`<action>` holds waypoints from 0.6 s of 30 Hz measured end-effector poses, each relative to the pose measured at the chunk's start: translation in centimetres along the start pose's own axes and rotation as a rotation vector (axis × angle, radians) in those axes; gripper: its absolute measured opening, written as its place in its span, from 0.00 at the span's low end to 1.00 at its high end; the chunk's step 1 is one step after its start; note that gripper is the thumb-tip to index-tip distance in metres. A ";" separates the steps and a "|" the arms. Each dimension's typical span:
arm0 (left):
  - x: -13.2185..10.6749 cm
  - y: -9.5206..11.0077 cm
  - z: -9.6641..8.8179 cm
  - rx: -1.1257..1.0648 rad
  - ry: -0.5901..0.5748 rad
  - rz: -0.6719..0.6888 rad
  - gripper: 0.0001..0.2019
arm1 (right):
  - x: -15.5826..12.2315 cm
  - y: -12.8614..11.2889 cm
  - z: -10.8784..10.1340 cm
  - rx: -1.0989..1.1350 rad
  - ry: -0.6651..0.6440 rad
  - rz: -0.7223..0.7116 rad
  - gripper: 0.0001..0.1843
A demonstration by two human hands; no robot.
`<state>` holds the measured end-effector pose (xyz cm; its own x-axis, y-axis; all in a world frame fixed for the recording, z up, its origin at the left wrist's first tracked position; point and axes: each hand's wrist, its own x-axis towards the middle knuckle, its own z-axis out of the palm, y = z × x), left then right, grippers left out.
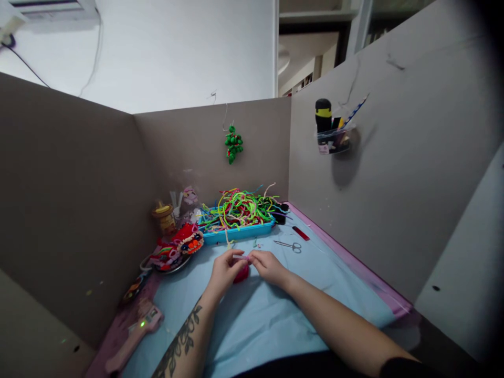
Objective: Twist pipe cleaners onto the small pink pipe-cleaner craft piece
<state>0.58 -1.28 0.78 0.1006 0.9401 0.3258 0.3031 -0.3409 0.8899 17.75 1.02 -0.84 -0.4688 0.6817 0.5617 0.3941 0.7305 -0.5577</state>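
Note:
Both hands meet over the middle of the light blue cloth [307, 310]. My left hand [226, 270] and my right hand [269, 267] are closed in pinches on a thin pink strand [243, 258] that looks like a pipe cleaner. Just under the fingers is a deep pink-red piece [241, 275], partly hidden by my left hand; whether it is joined to the strand I cannot tell. Small scissors [289, 245] lie beyond my right hand. Tiny coloured scraps [257, 244] are scattered on the cloth ahead of my fingers.
A blue tray [240, 231] heaped with coloured pipe cleaners [244, 210] stands at the back. To the left are a plate of fuzzy craft pieces [179, 249], a jar [163, 218] and a pink glue gun [136, 338]. Grey panels [374, 184] enclose the table; a cup of tools [334, 139] hangs right.

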 end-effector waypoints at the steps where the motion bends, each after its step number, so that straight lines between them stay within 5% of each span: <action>1: 0.0 0.1 0.0 -0.018 -0.002 0.008 0.13 | 0.1 0.0 -0.1 0.022 0.008 0.006 0.15; 6: -0.1 0.3 0.4 -0.104 -0.026 0.049 0.10 | 0.4 -0.1 -0.4 0.072 0.070 0.065 0.17; 18: -0.2 0.7 1.5 -0.433 -0.069 -0.287 0.22 | 0.4 0.3 0.1 0.008 0.234 0.059 0.11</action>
<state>2.14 -1.67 0.83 0.1373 0.9897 0.0403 -0.0901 -0.0281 0.9955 17.61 1.50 -0.78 -0.2489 0.7148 0.6535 0.4087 0.6893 -0.5982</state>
